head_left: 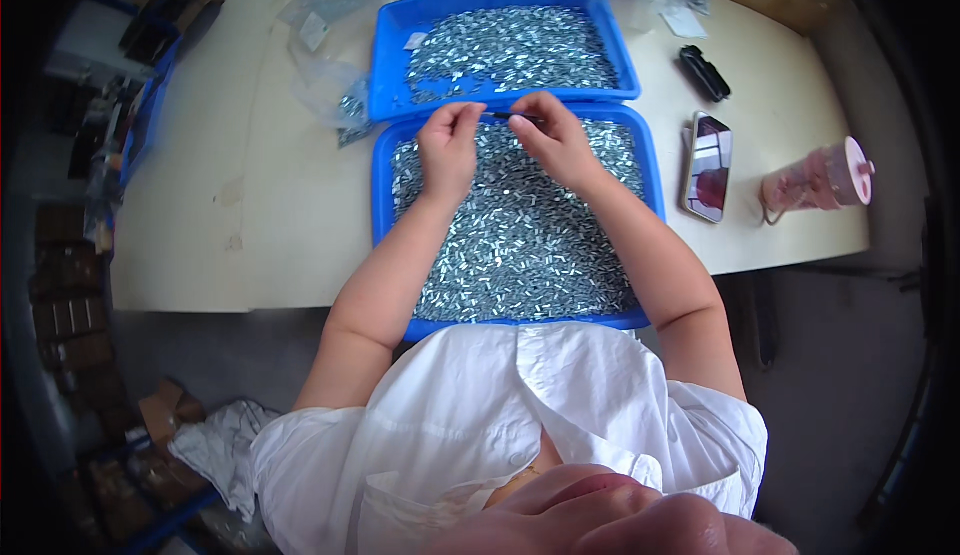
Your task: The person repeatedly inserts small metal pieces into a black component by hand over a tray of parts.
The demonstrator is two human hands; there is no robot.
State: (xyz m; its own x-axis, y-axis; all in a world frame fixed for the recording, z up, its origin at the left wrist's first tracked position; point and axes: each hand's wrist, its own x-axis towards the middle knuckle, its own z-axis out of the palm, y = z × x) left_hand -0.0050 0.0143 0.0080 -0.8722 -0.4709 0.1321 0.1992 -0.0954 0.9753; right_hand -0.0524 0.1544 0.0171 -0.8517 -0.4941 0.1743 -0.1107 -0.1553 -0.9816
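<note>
Black rod (500, 115) between 2 pinched hands (450, 145) (558, 143)

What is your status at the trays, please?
Right hand: grip on slim dark item. Left hand: grip pinched, contents unclear. Metal pieces below. Phone, cup off right.

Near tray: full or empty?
Not empty: small metal pieces cover all the visible floor of the near tray. Whether it is brim-full, I cannot tell.
</note>
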